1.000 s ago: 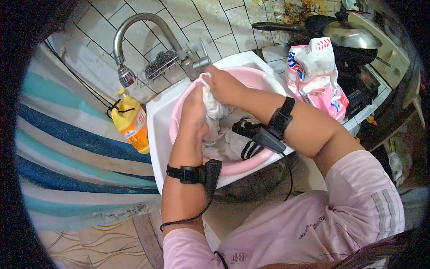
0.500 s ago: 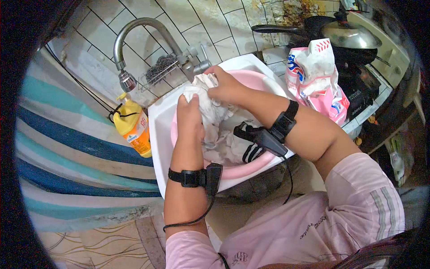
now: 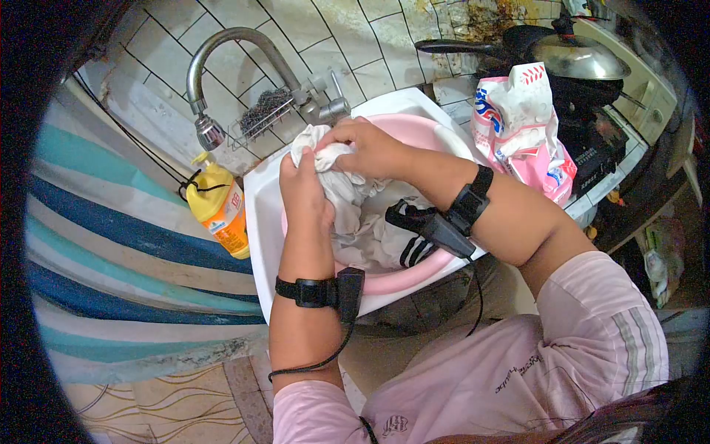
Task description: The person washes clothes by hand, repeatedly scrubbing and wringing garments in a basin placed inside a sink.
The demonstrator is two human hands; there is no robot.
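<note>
A bunched white cloth (image 3: pixel 344 194) is held up over the pink basin (image 3: pixel 407 280), its lower part hanging down inside. My left hand (image 3: pixel 303 185) grips the cloth on its left side, thumb on top. On the upper right, the fingers of my right hand (image 3: pixel 367 150) pinch a fold of it. More wet white fabric with black stripes (image 3: pixel 416 250) lies in the basin, under my right forearm. The basin sits in a white sink (image 3: pixel 260 222).
A curved faucet (image 3: pixel 235 35) rises behind the sink, beside a wire rack with a scourer (image 3: pixel 265 111). At left stands a yellow bottle (image 3: pixel 219 211). A detergent bag (image 3: pixel 518 126) and a lidded pan (image 3: pixel 580 59) are at right.
My hands first moved apart at the cloth's top, uncovering more of it. Since then my left hand has shifted left and up, and the right hand's fingers have moved onto another fold.
</note>
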